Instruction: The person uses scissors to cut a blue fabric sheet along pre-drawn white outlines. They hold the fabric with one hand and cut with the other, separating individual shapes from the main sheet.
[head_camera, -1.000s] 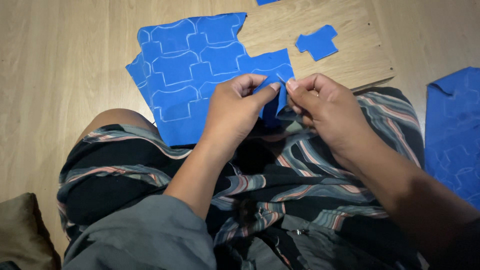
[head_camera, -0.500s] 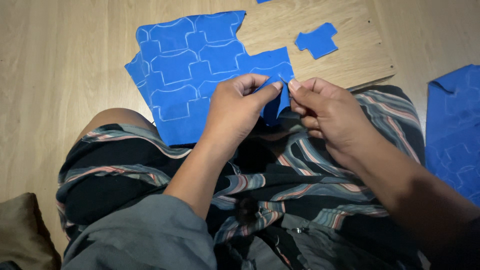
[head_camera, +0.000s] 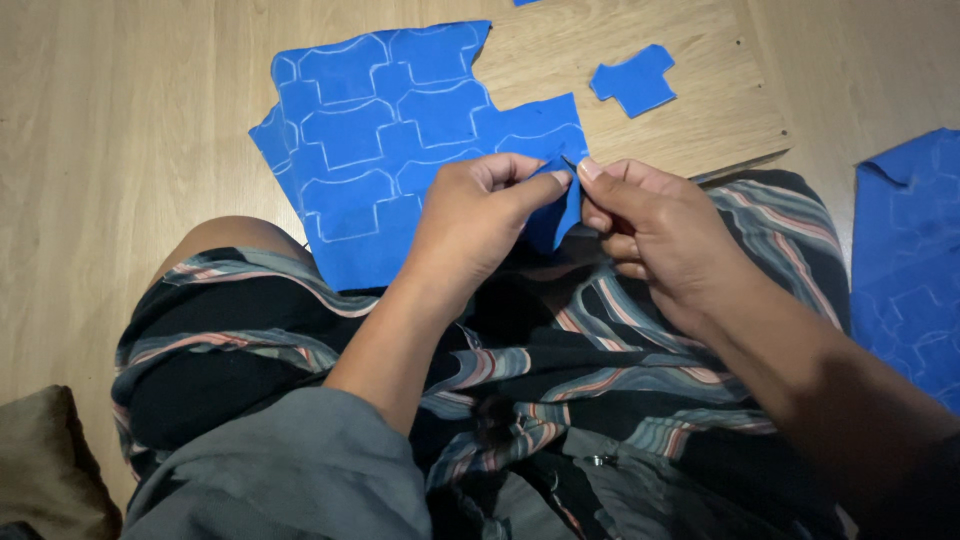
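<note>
The left hand (head_camera: 478, 222) pinched the near edge of the blue cloth (head_camera: 400, 130), lifting it off the floor (head_camera: 120, 140) toward her lap; the right hand (head_camera: 650, 235) gripped something thin there, perhaps a blade, too small to tell.

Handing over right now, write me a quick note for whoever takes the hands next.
Left hand: pinching the near corner of the blue sheet.
Right hand: pinching the same corner, fingertip to fingertip with the left; something thin and dark pokes out, too small to tell.
Sheet lies partly on the board, marked with chalk shapes.
Done: one cut piece on the board.
Left: the marked shapes are still uncut. Another blue sheet lies at right.
</note>
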